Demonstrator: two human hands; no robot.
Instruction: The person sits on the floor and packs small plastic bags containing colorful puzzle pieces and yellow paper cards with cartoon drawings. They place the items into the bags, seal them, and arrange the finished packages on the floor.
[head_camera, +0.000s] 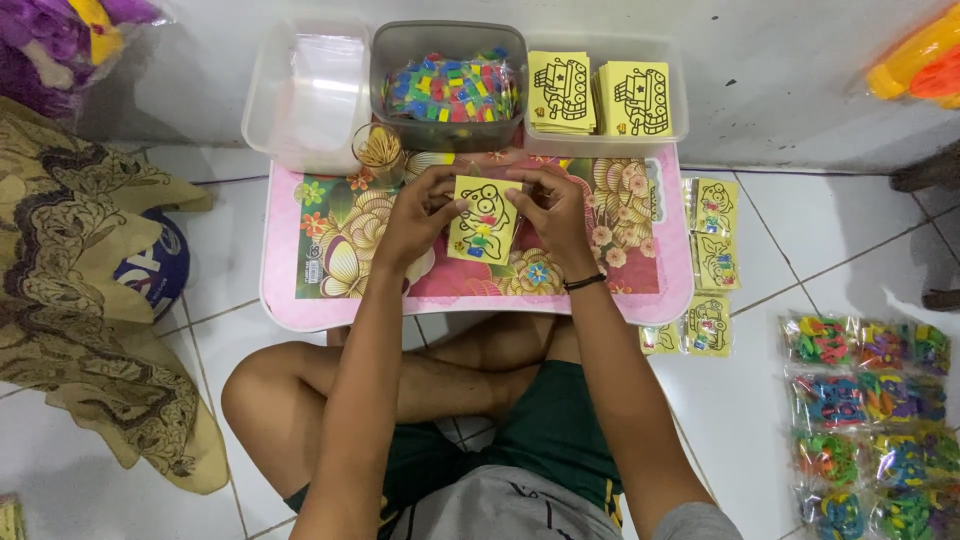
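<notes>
Left hand (415, 215): fingers curled inward and close together, thumb and fingertips pinching the left edge of the yellow card (483, 219). Wrist rests over the pink floral table (300, 290).

Right hand (553, 213): fingers bent and drawn together, tips pressed on the right edge and upper corner of the same card; a black band sits on the wrist.

Yellow card: small, printed with a black line cartoon, with a few small coloured pieces at its lower middle, apparently inside a clear sleeve. It is held between the 2 hands, slightly tilted, over the middle of the table top. Whether it touches the table cannot be told.

Behind the table, 3 containers in a row:
- clear tub (305, 90), left, holding clear plastic sleeves;
- grey tub (448, 40), middle, filled with small coloured pieces;
- clear tray (607, 135), right, with 2 stacks of yellow cards bearing a tank drawing.

Small cup of rubber bands (379, 150): at the table's rear left, just in front of the tubs.

Finished card packets (714, 235): lying on the white tiled floor just right of the table.

Bags of coloured pieces (868, 420): on the floor, far right, well apart from the hands.

Patterned cloth (80, 290): on the floor, left.
</notes>
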